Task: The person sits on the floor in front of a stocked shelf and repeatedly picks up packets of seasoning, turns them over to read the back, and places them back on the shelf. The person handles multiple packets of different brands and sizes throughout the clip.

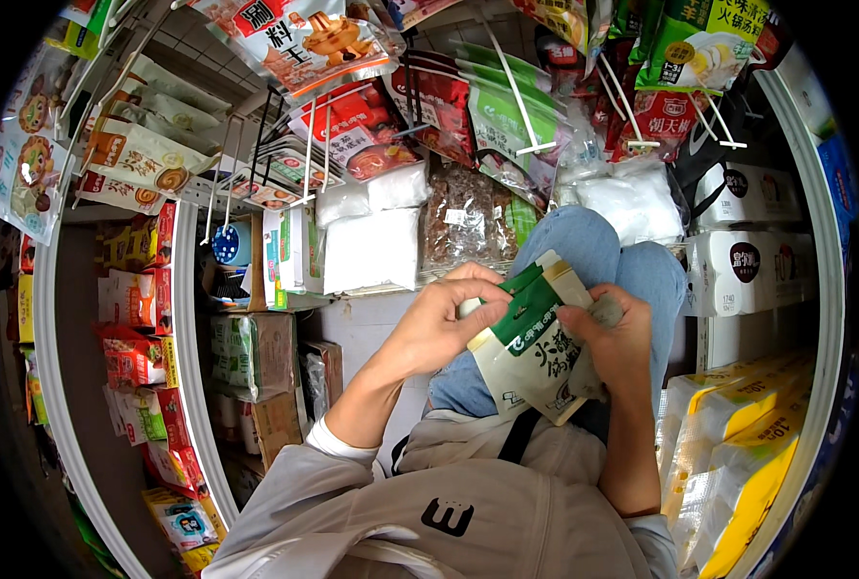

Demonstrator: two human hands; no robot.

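A cream and green food pouch (pixel 533 359) is held in front of my lap, tilted, its green band toward the top. My left hand (pixel 460 307) pinches its upper left edge between thumb and fingers. At the right side, my right hand (pixel 611 333) grips the pouch, its thumb on the front face. A small greyish bit shows by the right fingers; I cannot make out what it is. Beneath the pouch are my knees in blue jeans (pixel 569 241).
Packets, including a green and white pouch (pixel 511 101), hang on metal hooks (pixel 535 148) ahead. White bags (pixel 371 249) and a bag of brown goods (pixel 463 217) lie below. Tissue packs (pixel 743 273) and yellow-wrapped packs (pixel 748 434) stand right; a box (pixel 256 357) and shelved packets (pixel 140 357) stand left.
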